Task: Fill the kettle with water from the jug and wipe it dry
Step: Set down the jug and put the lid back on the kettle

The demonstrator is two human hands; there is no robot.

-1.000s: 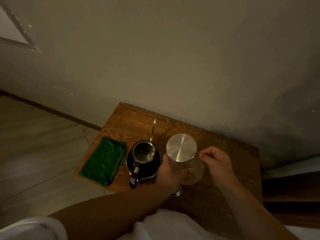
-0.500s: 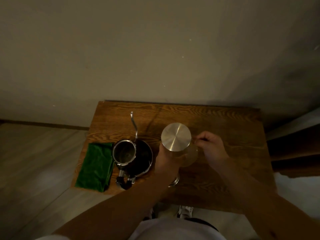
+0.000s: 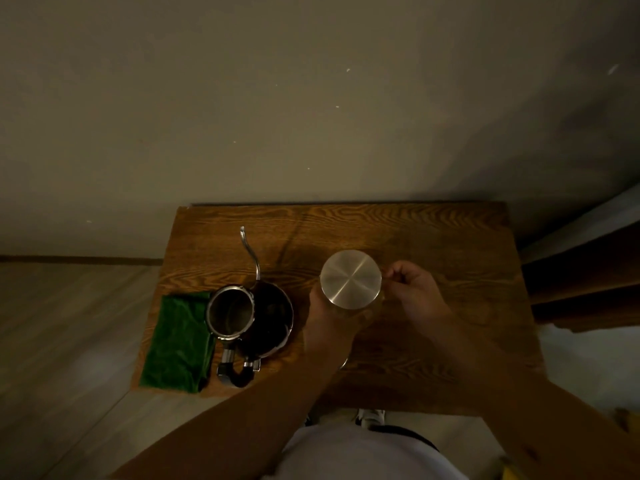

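A dark gooseneck kettle stands open on the wooden table, its thin spout pointing toward the wall and its handle toward me. Right of it stands a glass jug, seen from above, capped by a round steel lid. My left hand wraps the jug's left side. My right hand pinches at the jug's right side, by the lid's edge. A folded green cloth lies at the table's left edge, beside the kettle.
The table stands against a plain wall. Wooden floor lies to the left. A dark wooden piece of furniture is to the right. A small metal ring shows under my left wrist.
The view has swung from an angled look to straight above the table. Both hands stay on the jug, which remains standing on the table.
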